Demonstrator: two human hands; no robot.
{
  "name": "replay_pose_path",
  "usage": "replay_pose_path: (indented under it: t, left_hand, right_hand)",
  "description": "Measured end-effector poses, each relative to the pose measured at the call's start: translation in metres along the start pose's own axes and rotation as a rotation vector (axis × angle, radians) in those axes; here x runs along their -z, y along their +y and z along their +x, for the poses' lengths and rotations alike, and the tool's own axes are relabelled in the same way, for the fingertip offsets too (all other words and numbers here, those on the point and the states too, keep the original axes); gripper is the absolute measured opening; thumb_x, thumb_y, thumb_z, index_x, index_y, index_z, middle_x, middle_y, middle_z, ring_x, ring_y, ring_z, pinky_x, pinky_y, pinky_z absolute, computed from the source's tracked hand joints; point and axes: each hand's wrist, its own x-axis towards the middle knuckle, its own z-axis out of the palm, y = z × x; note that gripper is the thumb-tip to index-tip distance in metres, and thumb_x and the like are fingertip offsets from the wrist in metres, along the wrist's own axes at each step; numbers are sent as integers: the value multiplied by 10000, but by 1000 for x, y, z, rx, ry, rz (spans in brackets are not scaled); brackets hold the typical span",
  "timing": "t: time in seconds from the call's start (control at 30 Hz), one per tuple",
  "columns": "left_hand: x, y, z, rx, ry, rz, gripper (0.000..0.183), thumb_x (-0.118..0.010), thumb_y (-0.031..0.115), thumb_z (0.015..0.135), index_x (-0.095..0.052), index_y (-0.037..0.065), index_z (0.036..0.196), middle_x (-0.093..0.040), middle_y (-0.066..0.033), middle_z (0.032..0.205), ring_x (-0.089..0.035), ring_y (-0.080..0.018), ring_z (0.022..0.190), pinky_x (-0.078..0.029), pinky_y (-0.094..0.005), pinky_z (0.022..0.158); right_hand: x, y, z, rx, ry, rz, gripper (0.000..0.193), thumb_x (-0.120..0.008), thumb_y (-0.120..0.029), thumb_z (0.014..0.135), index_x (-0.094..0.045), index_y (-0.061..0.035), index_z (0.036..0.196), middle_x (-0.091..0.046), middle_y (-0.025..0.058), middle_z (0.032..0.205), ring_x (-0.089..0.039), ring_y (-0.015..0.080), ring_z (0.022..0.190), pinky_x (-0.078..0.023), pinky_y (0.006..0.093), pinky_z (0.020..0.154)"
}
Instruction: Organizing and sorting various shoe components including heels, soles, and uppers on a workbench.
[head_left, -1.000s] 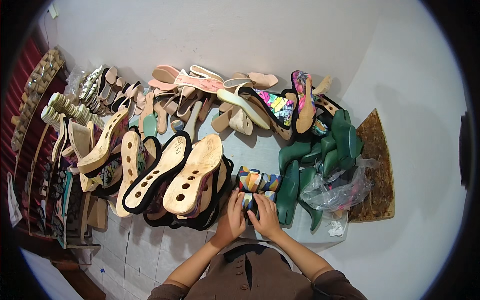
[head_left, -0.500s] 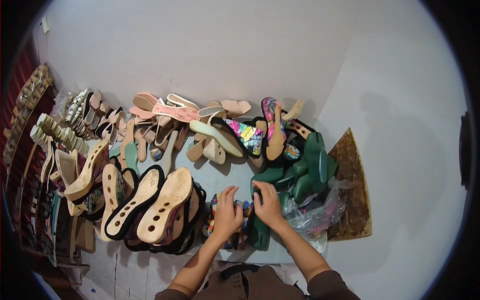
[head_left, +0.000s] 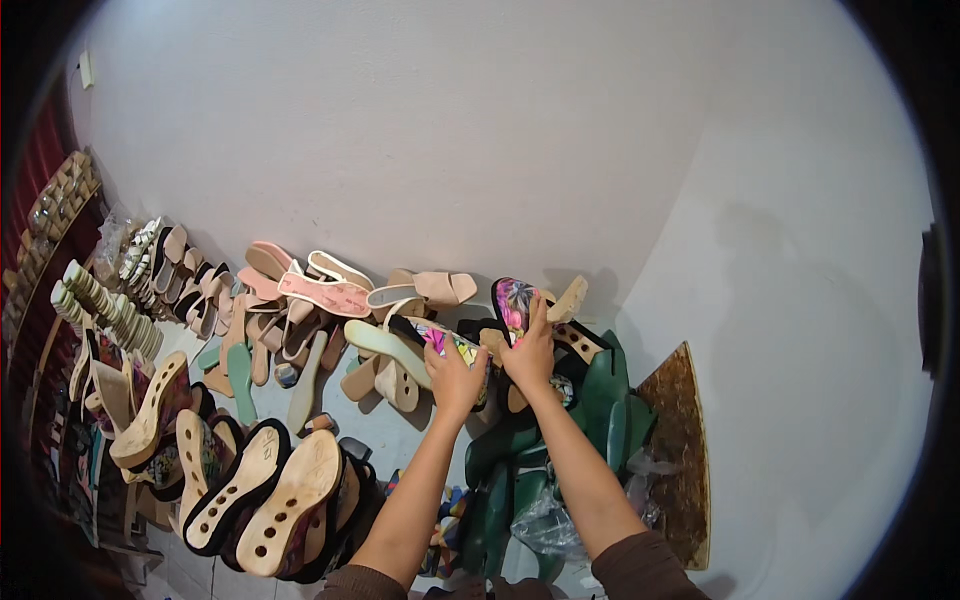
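Two wedge sandals with bright floral uppers lie toward the back of the grey tabletop [head_left: 405, 437]. My left hand [head_left: 458, 383] closes over the left floral sandal [head_left: 432, 333], fingers across its patterned upper and thumb on the right side. On the other floral sandal [head_left: 513, 300] rests my right hand [head_left: 530, 358], its fingers along the right side and thumb toward the left. My palms hide parts of both sandals. A pale green shoe sole [head_left: 385, 350] lies just left of my left hand. Under my right forearm are several dark green shoe lasts [head_left: 600, 385].
Wooden-soled wedges with holes [head_left: 290, 505] are piled front left. Pink sandals [head_left: 325, 290] and beige ones line the wall. Clear plastic bags [head_left: 550, 525] lie near the lasts. A brown worn board [head_left: 685, 450] leans at the right wall. A multicoloured item [head_left: 450, 530] sits between my forearms.
My hands have reached forward from above the multicoloured item at the front edge to the two floral sandals. The view has tilted up, so everything sits lower.
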Motion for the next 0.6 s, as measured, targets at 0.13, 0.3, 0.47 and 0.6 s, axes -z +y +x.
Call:
replay_pose_path:
  t: [0.13,0.3,0.47,0.6]
  left_hand:
    - [3,31,5,212,-100,-155,811,-677,419,673,-346,13,1292,-200,-267,1333,-350,-462,1153,-357,-498,932]
    - [-3,-21,-9,143,7,-258,937,-703,236,589,-191,-7,1335,-225,-241,1265,-354,-429,1123,-329,-432,980]
    - [25,-62,-33,61,-110,-362,1023,-649,154,583,-43,41,1400,-213,-226,1312,-344,-373,1166,-283,-377,1020]
    - [72,-52,-40,384,-344,-1392,945,-539,174,578,-136,135,1432,-322,-156,1361,-437,-296,1173,-387,-387,963]
  right_hand:
    - [8,6,3,-115,-55,38,1009,-715,-231,676,-44,-91,1416,-357,287,1305,-480,466,1074,-434,481,866]
    - [10,32,19,-358,-79,711,990,-723,-71,654,-82,-50,1407,-315,192,1358,-374,287,1231,-322,340,1005]
    - [22,17,-11,-466,39,1129,885,-687,-33,720,-124,-84,1401,-398,120,1255,-458,220,1121,-429,313,890]
    - [52,-4,-46,-629,-286,1348,698,-638,-89,784,-216,-83,1340,-506,131,1139,-572,209,978,-507,320,757]
